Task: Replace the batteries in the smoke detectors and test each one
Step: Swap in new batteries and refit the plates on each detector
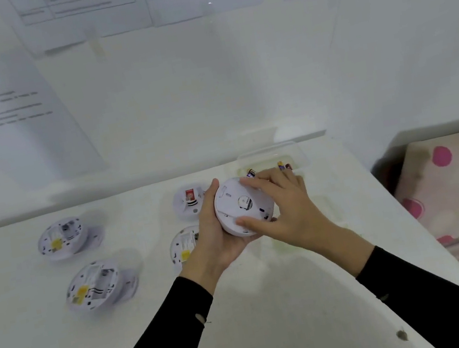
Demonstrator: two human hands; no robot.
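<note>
Smoke detector [242, 202], round and white, is held just above the centre of the view, over a white table [275, 303] that fills the lower half. On the wall at 10 o'clock we see a printed sheet [6, 115], its text too blurred to read. A pale cloth with pink dots [456, 195] lies at 3 o'clock, beside the table's edge. Our arms come in from 6 o'clock in black sleeves [171, 337]. Our left hand [218, 237] cups the detector from its 8 o'clock side, with the thumb hooked over the rim at 11 o'clock. Our right hand [287, 212] grasps it from 3 o'clock, fingers spread across the face and the thumb pressed at the lower rim. Four more detectors lie on the table with their insides showing: a far-left one [61, 238] at 9 o'clock, a near-left one [94, 285] at 8 o'clock, and two partly hidden behind our left hand, the upper one [188, 201] with a red part and the lower one [184, 247]. At 1 o'clock, behind our right fingers, sits a clear plastic tray [271, 157] holding a few batteries [251, 173].
</note>
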